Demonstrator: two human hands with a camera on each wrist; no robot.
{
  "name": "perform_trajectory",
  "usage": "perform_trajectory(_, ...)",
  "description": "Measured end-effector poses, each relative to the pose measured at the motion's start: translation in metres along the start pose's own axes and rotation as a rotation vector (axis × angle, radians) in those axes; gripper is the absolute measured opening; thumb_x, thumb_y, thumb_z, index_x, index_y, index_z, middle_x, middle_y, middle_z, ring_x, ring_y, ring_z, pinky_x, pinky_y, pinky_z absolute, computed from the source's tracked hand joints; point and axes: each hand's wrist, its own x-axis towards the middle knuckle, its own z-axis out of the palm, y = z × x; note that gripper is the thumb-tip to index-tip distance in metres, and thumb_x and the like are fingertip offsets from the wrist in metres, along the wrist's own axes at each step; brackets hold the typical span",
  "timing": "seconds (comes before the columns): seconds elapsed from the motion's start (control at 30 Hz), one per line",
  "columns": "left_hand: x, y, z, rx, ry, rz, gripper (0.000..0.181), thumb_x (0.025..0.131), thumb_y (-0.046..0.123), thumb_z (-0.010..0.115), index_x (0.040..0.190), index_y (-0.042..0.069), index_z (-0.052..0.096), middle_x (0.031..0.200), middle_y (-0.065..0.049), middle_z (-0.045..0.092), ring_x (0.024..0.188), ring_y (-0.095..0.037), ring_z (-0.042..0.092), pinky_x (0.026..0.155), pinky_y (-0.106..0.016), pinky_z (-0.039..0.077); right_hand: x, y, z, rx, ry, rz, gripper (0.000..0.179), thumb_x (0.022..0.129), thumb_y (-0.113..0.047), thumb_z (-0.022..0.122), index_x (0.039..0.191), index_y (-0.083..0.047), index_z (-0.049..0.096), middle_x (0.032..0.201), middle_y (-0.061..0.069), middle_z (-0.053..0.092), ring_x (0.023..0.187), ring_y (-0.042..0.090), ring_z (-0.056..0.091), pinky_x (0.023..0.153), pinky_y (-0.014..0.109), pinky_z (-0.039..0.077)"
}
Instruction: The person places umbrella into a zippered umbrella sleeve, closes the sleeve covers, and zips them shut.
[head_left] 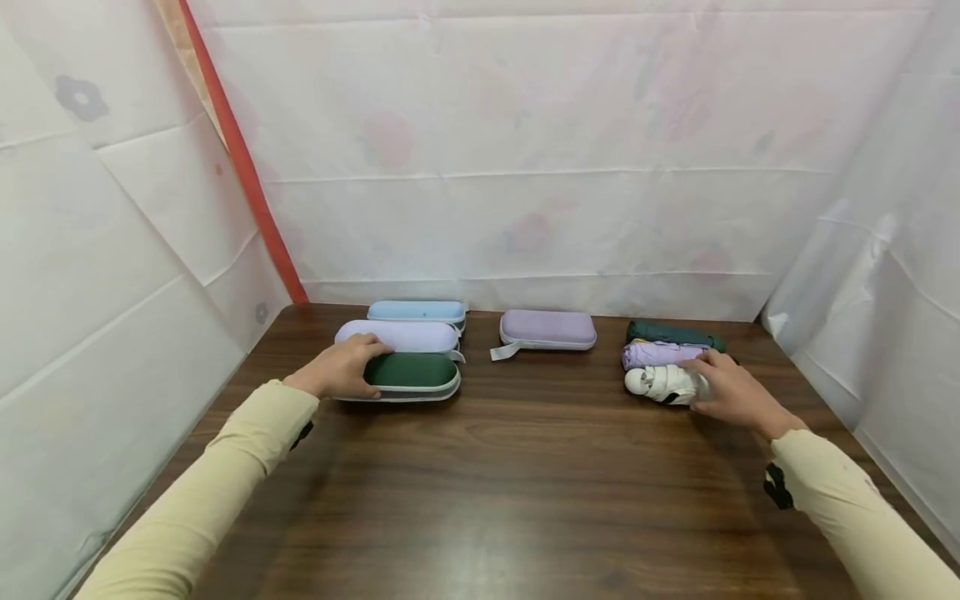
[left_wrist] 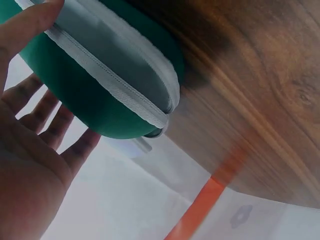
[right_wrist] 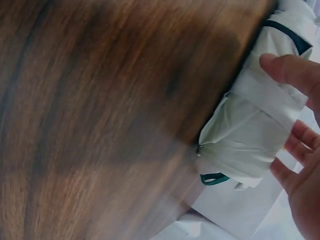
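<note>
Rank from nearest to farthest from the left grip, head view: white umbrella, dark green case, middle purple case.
1. Dark green case, held by the left grip.
2. Middle purple case, toward the back.
3. White umbrella, at right, held by the right grip.

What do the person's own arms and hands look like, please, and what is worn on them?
Both arms wear wrinkled, pale yellow sleeves: the left sleeve and right sleeve reach close to the wrists. No glove shows on the left hand or right hand. Small black objects show beside the cuffs.
</note>
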Motion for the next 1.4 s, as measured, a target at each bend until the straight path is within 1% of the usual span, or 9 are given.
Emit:
perform_trajectory(0.13, 0.001, -0.001, 0.003, 0.002, 0.013, 0.017, 0.065, 0.067, 0.02, 0.086, 0.121, -0.003, 0.059, 0.113, -0.016, 0.054, 0.103, -0.03, 0.05, 0.09, -0.048, 0.043, 0.001, 0.005, 0.004, -0.065, 0.025, -0.016, 0.068, 0.064, -0.006, 0.085, 0.124, 0.004, 0.056, 0.107, 0.021, 0.053, 0.096, 0.038, 0.053, 0.076, 0.053, 0.045)
perform_trajectory(0.27, 0.003, 0.0, 0.002, -0.036, -0.006, 0.018, 0.063, 0.067, 0.019, 0.086, 0.119, -0.003, 0.058, 0.114, -0.015, 0.054, 0.104, -0.03, 0.049, 0.09, -0.048, 0.042, 0.001, 0.008, 0.006, -0.085, 0.021, -0.006, 0.071, 0.062, -0.008, 0.087, 0.124, 0.004, 0.055, 0.108, 0.023, 0.054, 0.097, 0.041, 0.054, 0.078, 0.056, 0.044)
perform_trajectory(0.47, 0.005, -0.001, -0.003, -0.165, -0.071, -0.024, 0.06, 0.069, 0.015, 0.084, 0.119, -0.002, 0.056, 0.116, -0.014, 0.057, 0.102, -0.027, 0.052, 0.088, -0.046, 0.043, 0.002, 0.007, 0.006, -0.099, 0.009, 0.002, 0.07, 0.06, -0.01, 0.088, 0.121, 0.004, 0.056, 0.108, 0.025, 0.054, 0.096, 0.042, 0.055, 0.078, 0.056, 0.044)
perform_trajectory(0.63, 0.003, 0.001, -0.01, -0.305, -0.137, -0.071, 0.061, 0.072, 0.019, 0.083, 0.121, -0.001, 0.054, 0.117, -0.014, 0.055, 0.101, -0.027, 0.052, 0.086, -0.045, 0.044, 0.005, 0.006, 0.004, -0.109, -0.017, 0.02, 0.069, 0.06, -0.011, 0.088, 0.119, 0.005, 0.057, 0.11, 0.026, 0.055, 0.098, 0.043, 0.055, 0.078, 0.057, 0.044)
perform_trajectory(0.77, 0.002, 0.007, -0.017, -0.396, -0.159, -0.085, 0.064, 0.073, 0.026, 0.082, 0.125, 0.0, 0.053, 0.121, -0.015, 0.054, 0.106, -0.028, 0.051, 0.087, -0.044, 0.043, 0.006, 0.006, 0.002, -0.111, -0.031, 0.028, 0.068, 0.06, -0.012, 0.089, 0.118, 0.005, 0.058, 0.108, 0.024, 0.056, 0.096, 0.041, 0.056, 0.077, 0.056, 0.045)
perform_trajectory(0.9, 0.005, 0.016, -0.019, -0.455, -0.166, -0.072, 0.069, 0.076, 0.033, 0.08, 0.129, 0.001, 0.053, 0.125, -0.014, 0.054, 0.108, -0.026, 0.051, 0.089, -0.042, 0.042, 0.006, 0.005, 0.003, -0.104, -0.033, 0.03, 0.067, 0.059, -0.011, 0.089, 0.117, 0.004, 0.06, 0.106, 0.022, 0.056, 0.094, 0.04, 0.056, 0.076, 0.055, 0.045)
perform_trajectory(1.07, 0.014, 0.03, -0.013, -0.54, -0.177, -0.046, 0.071, 0.078, 0.037, 0.078, 0.132, -0.001, 0.052, 0.126, -0.011, 0.055, 0.107, -0.023, 0.051, 0.089, -0.04, 0.042, 0.003, 0.004, 0.005, -0.108, -0.012, 0.03, 0.069, 0.057, -0.012, 0.09, 0.117, 0.004, 0.06, 0.106, 0.023, 0.056, 0.095, 0.041, 0.056, 0.076, 0.056, 0.045)
perform_trajectory(1.23, 0.031, 0.048, -0.003, -0.58, -0.183, 0.003, 0.069, 0.08, 0.038, 0.075, 0.132, 0.0, 0.053, 0.122, -0.008, 0.058, 0.1, -0.019, 0.053, 0.083, -0.036, 0.044, 0.003, 0.005, 0.008, -0.113, 0.006, 0.029, 0.069, 0.057, -0.012, 0.09, 0.117, 0.004, 0.06, 0.107, 0.024, 0.057, 0.096, 0.041, 0.056, 0.077, 0.056, 0.045)
perform_trajectory(1.4, 0.049, 0.07, 0.007, -0.621, -0.225, -0.002, 0.065, 0.082, 0.039, 0.073, 0.133, 0.005, 0.054, 0.118, -0.002, 0.06, 0.101, -0.015, 0.056, 0.086, -0.036, 0.045, 0.003, 0.003, 0.01, -0.111, 0.008, 0.032, 0.068, 0.058, -0.011, 0.089, 0.117, 0.004, 0.059, 0.108, 0.023, 0.057, 0.097, 0.041, 0.056, 0.077, 0.056, 0.045)
